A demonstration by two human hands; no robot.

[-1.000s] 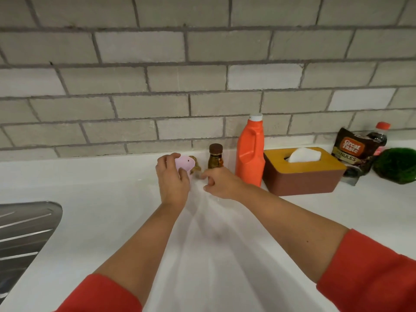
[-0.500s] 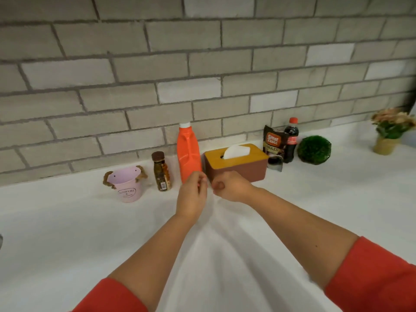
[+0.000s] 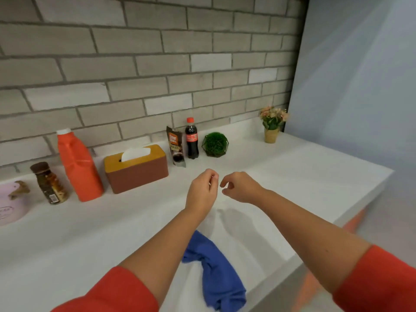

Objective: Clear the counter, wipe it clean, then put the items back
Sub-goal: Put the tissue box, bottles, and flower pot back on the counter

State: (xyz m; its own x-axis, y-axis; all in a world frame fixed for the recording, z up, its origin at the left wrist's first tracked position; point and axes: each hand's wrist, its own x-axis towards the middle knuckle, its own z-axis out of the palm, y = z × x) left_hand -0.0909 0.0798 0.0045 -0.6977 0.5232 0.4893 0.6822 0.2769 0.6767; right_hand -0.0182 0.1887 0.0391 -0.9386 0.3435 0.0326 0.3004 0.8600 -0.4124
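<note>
Fingers (image 3: 213, 176) of left hand (image 3: 201, 192) and right hand (image 3: 242, 188) hang loosely curled, gripping nothing, close together above the counter (image 3: 304, 176). Blue cloth (image 3: 216, 273) lies crumpled at the near edge beneath the left forearm (image 3: 157, 244), so wiping looks done. Pink bucket (image 3: 9, 206), brown jar (image 3: 50, 183), orange jug (image 3: 77, 167), tissue box (image 3: 137, 174), coffee sachet (image 3: 176, 146), cola bottle (image 3: 191, 138), ball plant (image 3: 215, 144) and flower pot (image 3: 272, 126) line the brick wall (image 3: 135, 64), none obstructing.

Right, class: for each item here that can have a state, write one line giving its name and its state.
Orange jug: upright, cap on.
Brown jar: upright, lid on.
Tissue box: tissue sticking out of slot.
Cola bottle: upright, capped.
Blue cloth: crumpled, not held.
Left hand: loosely curled, empty.
Right hand: loosely curled, empty.
</note>
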